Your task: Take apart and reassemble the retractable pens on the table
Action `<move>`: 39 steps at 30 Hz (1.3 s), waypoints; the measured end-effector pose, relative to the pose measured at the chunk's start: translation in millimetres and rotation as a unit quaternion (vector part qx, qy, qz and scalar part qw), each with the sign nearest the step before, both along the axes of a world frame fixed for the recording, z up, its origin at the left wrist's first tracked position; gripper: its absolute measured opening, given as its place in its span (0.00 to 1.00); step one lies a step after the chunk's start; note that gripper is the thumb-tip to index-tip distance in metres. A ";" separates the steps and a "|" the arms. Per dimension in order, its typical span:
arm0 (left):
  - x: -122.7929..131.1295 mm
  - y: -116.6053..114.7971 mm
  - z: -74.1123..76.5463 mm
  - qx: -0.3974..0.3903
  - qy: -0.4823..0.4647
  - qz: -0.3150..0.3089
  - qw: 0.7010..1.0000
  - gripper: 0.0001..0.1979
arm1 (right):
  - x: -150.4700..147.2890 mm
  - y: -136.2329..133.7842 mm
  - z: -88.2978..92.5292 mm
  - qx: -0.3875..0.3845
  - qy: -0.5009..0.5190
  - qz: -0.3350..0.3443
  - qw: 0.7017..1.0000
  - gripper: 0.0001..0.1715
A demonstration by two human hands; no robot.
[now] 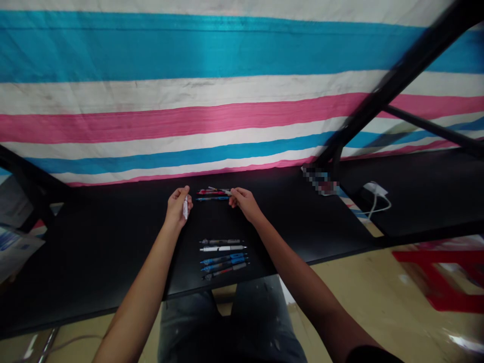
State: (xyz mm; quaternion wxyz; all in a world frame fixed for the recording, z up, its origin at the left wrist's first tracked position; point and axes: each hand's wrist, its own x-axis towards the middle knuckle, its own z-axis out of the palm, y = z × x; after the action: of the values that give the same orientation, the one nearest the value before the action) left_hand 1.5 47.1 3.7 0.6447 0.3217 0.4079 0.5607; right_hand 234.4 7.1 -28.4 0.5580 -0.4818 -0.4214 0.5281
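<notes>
My left hand (178, 204) is closed around a white pen (185, 207), held nearly upright above the black table (124, 237). My right hand (242, 200) pinches a thin, pen-like piece (226, 191), pale near the fingers and dark toward its left end. Whether it is a pen part or a whole pen is too small to tell. Below that piece lie a red pen (207, 192) and a blue pen (212, 199). Closer to me, a row holds a dark grey pen (222, 241), a white pen (223, 248), blue pens (225, 259) and a grey-and-black pen (225, 271).
A striped sheet (212, 121) hangs behind the table. Black metal bars (378, 96) slant at the right. A blurred packet (321, 180) lies at the back right, near a white charger with cable (375, 190). A red stool (446, 280) stands on the floor; papers (17, 249) are at far left.
</notes>
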 end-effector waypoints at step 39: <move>0.1 -1.2 -6.4 -0.005 0.072 -0.016 0.997 0.25 | 0.2 0.2 -2.0 0.011 0.004 0.000 1.000 0.23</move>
State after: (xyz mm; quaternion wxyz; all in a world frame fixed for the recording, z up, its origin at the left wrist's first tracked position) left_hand 1.6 45.9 -2.7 0.6243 0.3646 0.4513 0.5231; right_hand 234.6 7.3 -30.4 0.5650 -0.4736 -0.4249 0.5253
